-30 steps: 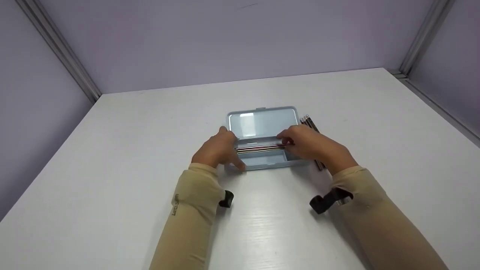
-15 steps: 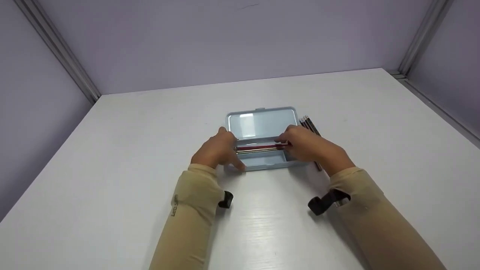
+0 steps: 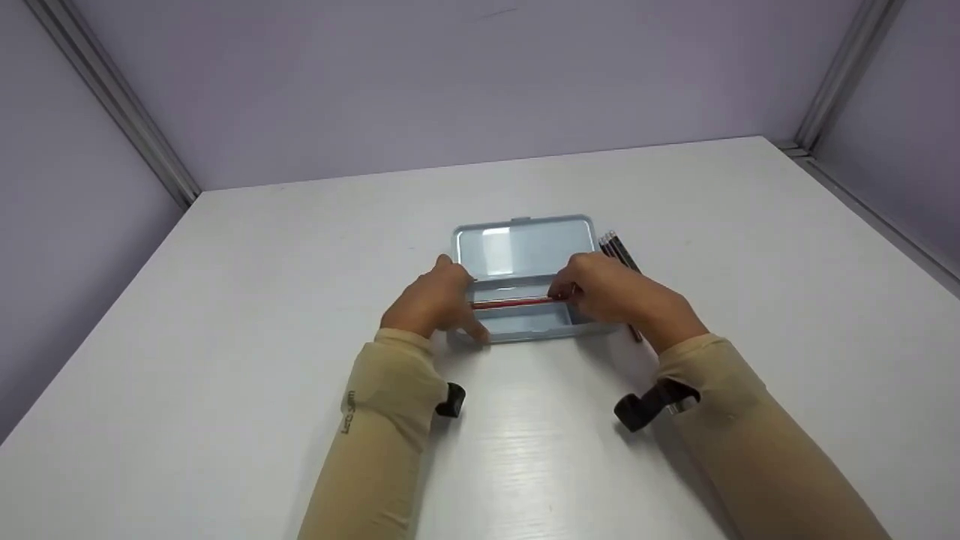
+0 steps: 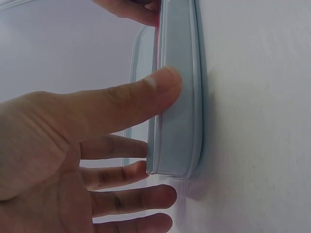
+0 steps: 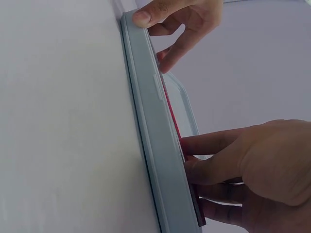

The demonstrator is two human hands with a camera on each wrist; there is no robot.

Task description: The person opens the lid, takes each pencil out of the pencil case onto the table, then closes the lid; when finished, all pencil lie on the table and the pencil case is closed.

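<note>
A light-blue pencil case (image 3: 525, 330) lies open mid-table, its lid (image 3: 525, 247) flat behind the tray. My left hand (image 3: 439, 300) holds the case's left end, with the thumb (image 4: 146, 94) on the front wall (image 4: 177, 97) and the fingers over the rim. My right hand (image 3: 607, 289) reaches in at the right end and pinches a red pencil (image 3: 514, 303) lying lengthwise low in the tray. In the right wrist view the red pencil (image 5: 171, 111) shows just behind the case's wall (image 5: 155, 145), under my right hand's fingers (image 5: 209, 145).
Several dark pencils (image 3: 619, 247) lie on the white table (image 3: 262, 300) just right of the case, partly hidden by my right hand. Lilac walls with metal corner posts enclose the table at the back and sides. Black wrist straps (image 3: 649, 401) hang from both beige sleeves.
My right hand has lowered the pencil from above the rim down into the tray. The striped pencils seen earlier no longer show, only the red one. The left hand has stayed put.
</note>
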